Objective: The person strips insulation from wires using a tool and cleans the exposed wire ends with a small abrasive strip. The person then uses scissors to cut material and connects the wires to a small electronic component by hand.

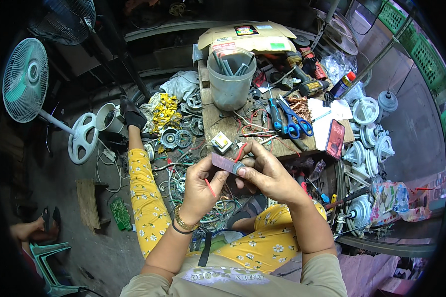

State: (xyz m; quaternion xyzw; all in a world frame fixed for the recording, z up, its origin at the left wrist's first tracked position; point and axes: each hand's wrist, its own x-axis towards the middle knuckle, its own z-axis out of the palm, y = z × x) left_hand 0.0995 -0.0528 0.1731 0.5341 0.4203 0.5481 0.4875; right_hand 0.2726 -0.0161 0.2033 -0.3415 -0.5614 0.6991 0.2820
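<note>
Above my lap, in front of the wooden bench, both hands are closed around a flat, pinkish-grey rectangular strip (223, 162). My left hand (197, 190) pinches its left end, and a short red stick-like piece (210, 187) pokes out by that thumb. With its thumb and fingers, my right hand (265, 171) grips the other end, where a small greyish rounded part (238, 168) sits. A red wire or tube (241, 152) rises from between the right fingers; its lower end is hidden. Just beyond, a small white square part with a yellow middle (221, 142) lies on the bench.
The wooden bench (216, 123) carries a plastic bucket (229, 89), blue-handled scissors (295, 121), a phone (335, 139) and a drill (309, 88). Tangled wires (228, 207) lie below my hands. White plastic parts (364, 157) crowd the right; a pedestal fan (29, 79) stands left.
</note>
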